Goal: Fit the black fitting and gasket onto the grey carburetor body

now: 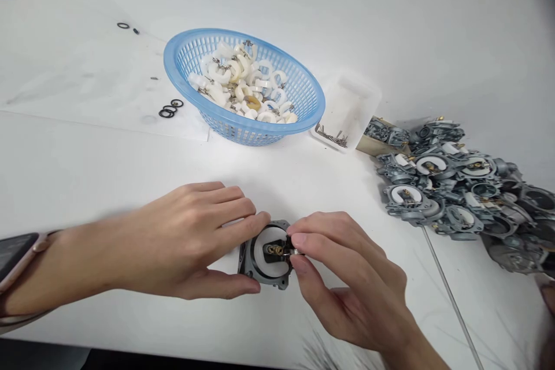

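A grey metal carburetor body (284, 283) lies on the white table between my hands, its open bowl side facing up. A white C-shaped float (262, 248) sits inside it around brass jets (274, 250). My left hand (195, 243) grips the carburetor from the left, fingers along its far edge and thumb at the near edge. At the right side of the body, my right hand (347, 277) pinches a small silvery metal part (295, 251) between thumb and fingertips. Its exact kind is hard to make out. The part is at the float's hinge end.
Beyond my hands stands a blue basket (173, 63) full of white floats (243, 78). Beside it a clear plastic tray (359, 98) holds small metal pins (333, 137). Several carburetors (451, 179) are piled at the right. Black O-rings (168, 110) lie at the left.
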{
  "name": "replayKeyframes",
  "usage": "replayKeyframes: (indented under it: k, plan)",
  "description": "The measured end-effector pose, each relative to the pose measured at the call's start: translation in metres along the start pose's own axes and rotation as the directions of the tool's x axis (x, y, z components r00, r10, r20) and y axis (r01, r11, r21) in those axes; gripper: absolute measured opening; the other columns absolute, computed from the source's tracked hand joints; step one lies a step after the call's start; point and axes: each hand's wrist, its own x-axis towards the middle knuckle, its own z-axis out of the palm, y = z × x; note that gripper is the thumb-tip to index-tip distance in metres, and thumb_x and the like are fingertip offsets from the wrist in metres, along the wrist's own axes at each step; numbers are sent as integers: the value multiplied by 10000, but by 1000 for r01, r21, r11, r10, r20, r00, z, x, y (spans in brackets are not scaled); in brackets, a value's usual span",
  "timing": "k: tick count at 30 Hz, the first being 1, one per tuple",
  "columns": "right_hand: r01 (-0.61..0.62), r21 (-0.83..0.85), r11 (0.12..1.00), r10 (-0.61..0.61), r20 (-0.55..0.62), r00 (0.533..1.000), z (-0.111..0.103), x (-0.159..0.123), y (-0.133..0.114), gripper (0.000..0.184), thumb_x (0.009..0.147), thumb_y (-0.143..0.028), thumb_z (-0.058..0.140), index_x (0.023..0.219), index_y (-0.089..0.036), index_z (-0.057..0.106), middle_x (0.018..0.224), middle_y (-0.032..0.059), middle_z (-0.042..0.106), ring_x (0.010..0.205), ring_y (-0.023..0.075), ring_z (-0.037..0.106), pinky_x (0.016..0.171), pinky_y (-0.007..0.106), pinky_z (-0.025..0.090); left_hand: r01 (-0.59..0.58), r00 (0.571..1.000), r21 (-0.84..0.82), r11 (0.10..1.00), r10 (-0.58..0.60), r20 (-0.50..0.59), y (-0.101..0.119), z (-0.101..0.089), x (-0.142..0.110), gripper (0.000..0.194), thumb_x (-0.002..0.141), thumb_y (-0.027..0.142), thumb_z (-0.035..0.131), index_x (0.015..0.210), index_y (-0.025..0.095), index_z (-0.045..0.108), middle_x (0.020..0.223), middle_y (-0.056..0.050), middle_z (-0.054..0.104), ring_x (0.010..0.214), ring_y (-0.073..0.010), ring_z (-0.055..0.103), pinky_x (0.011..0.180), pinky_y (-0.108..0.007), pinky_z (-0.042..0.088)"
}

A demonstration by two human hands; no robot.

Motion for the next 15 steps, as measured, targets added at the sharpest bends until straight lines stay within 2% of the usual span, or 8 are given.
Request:
replayKeyframes:
  k: [7, 15]
  plan:
    - [-5, 14, 1000, 6, -28, 1000, 2, 1, 1, 419, 877, 48, 612, 1266, -107, 615, 1096, 139, 708, 974, 226, 688, 798, 389, 627, -28, 999, 37, 999, 27, 29, -1, 1, -3, 426, 1004, 461, 630, 1250, 117, 584, 943, -112, 697, 805, -244, 665, 744, -393, 562]
    - [-9, 35, 999, 12, -84, 996, 2, 5, -1, 439, 848, 58, 599, 1235, -144, 643, 989, 107, 738, 885, 228, 720, 727, 378, 631, -21, 999, 34, 999, 20, 34, -1, 1, -2, 422, 994, 454, 648, 1247, 122, 588, 920, -100, 686, 788, -238, 656, 737, -382, 545]
